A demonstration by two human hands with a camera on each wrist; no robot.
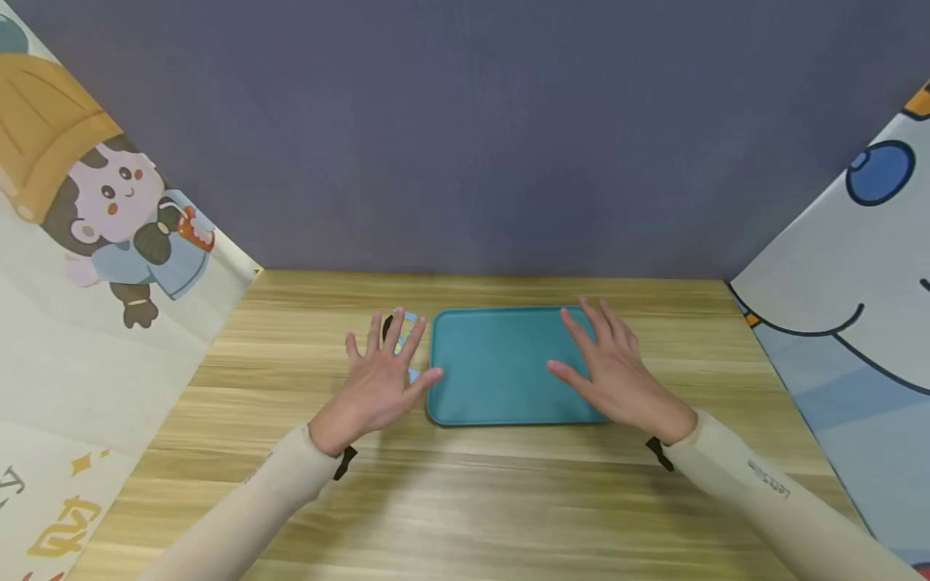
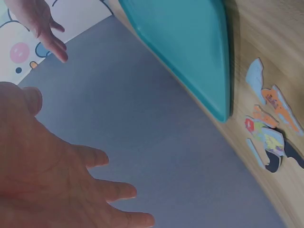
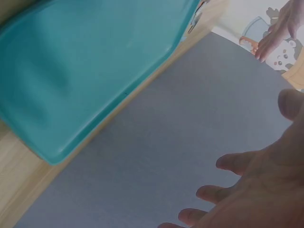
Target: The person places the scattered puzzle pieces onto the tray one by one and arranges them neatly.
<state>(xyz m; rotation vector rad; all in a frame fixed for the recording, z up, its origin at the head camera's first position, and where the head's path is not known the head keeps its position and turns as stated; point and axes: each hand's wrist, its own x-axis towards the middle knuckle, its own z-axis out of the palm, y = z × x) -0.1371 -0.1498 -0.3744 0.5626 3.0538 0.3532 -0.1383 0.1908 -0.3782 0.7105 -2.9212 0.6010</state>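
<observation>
A teal rectangular tray (image 1: 501, 363) lies flat on the wooden table, its bare inside showing. Left of it is a small group of flat, colourful puzzle pieces (image 2: 273, 140), in orange, light blue, black and yellow-green; in the head view my left hand (image 1: 379, 379) covers most of them. That hand hovers with its fingers spread, holding nothing, the thumb tip overlapping the tray's left edge in the head view. Over the tray's right part hovers my right hand (image 1: 617, 375), fingers extended and spread, also holding nothing.
Behind the wooden table (image 1: 465, 492) rises a plain grey-blue panel (image 1: 479, 145). Cartoon-printed sheets stand on both sides, a left sheet (image 1: 65, 339) with a hatted character and a right sheet (image 1: 821, 274) with a large blue eye shape.
</observation>
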